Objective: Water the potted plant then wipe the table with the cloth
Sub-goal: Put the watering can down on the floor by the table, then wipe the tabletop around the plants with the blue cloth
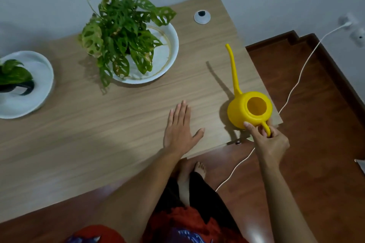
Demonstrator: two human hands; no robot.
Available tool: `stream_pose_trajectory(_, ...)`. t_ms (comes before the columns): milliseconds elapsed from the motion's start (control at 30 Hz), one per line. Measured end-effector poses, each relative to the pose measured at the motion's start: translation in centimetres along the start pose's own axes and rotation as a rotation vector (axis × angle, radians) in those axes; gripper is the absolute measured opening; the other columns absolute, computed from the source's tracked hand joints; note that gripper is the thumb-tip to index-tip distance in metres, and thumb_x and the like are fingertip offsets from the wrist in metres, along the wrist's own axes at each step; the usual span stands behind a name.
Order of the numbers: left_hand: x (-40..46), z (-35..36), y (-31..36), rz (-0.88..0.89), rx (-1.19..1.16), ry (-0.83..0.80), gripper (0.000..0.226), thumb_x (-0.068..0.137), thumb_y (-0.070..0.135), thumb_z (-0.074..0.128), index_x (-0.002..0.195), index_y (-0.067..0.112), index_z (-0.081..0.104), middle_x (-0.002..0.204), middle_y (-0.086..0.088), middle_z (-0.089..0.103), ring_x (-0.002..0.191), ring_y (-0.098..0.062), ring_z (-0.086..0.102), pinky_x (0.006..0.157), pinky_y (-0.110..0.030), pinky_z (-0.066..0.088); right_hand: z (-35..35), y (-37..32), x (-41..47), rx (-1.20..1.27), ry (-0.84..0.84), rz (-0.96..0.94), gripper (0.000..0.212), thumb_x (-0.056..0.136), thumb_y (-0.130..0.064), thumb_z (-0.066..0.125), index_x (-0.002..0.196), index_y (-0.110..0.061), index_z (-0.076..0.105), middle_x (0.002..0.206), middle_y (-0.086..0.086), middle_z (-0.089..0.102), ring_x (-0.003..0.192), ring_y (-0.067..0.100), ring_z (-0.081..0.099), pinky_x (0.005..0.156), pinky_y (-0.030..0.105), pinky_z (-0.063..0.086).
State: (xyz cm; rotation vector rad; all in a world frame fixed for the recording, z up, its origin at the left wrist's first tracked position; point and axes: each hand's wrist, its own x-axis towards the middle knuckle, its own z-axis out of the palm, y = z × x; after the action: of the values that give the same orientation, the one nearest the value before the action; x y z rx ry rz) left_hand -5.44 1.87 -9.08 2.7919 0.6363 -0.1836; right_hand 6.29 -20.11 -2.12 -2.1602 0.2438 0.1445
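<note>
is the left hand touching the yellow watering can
Apart. The head view shows bare table between the flat left hand and the yellow watering can.

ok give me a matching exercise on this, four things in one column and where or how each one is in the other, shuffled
1. yellow plastic watering can
2. left hand
3. green holey-leaved potted plant
4. round grey cable grommet

a. flat on the wooden table, fingers straight
b. far table edge, by the wall
c. in a white round dish
d. near right table corner, handle gripped by the right hand

Pairs: 1-d, 2-a, 3-c, 4-b
</note>
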Motion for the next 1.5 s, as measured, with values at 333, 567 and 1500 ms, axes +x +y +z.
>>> stream_pose_trajectory(333, -0.1, -0.5, 0.1, -0.003, -0.017, -0.024, 0.095, 0.091, 0.071, 0.029, 0.16, 0.008, 0.01, 0.17, -0.009, -0.001, 0.157, -0.022, -0.003, 0.127, -0.043, -0.002, -0.4, -1.6, -0.7, 0.035, 0.046, -0.084, 0.061, 0.053, -0.054, 0.089, 0.09, -0.017, 0.057, 0.098, 0.002, 0.071, 0.082, 0.013, 0.066, 0.068, 0.012, 0.046)
stream_pose_trajectory(567, -0.5, -3.5, -1.4, -0.059, -0.138, -0.012, 0.087, 0.092, 0.06, 0.048, 0.158, 0.01, 0.021, 0.169, -0.007, 0.014, 0.156, -0.018, 0.007, 0.127, -0.035, 0.004, 0.8, -6.8, -3.2, -0.067, 0.083, -0.435, 0.09, 0.067, -0.042, 0.086, 0.138, -0.009, 0.042, 0.15, 0.0, 0.042, 0.145, 0.026, 0.025, 0.112, 0.013, 0.014)
stream_pose_trajectory(1500, -26.6, -11.4, -47.2, -0.61, -0.276, 0.281, 0.074, 0.093, 0.04, 0.066, 0.15, 0.002, 0.04, 0.163, -0.015, 0.029, 0.154, -0.027, 0.02, 0.124, -0.039, 0.013, 36.4, -16.8, -39.4, -0.488, -0.94, -0.77, 0.052, 0.085, -0.018, 0.071, 0.132, -0.001, 0.056, 0.144, 0.022, 0.048, 0.139, 0.035, 0.037, 0.115, 0.036, 0.026)
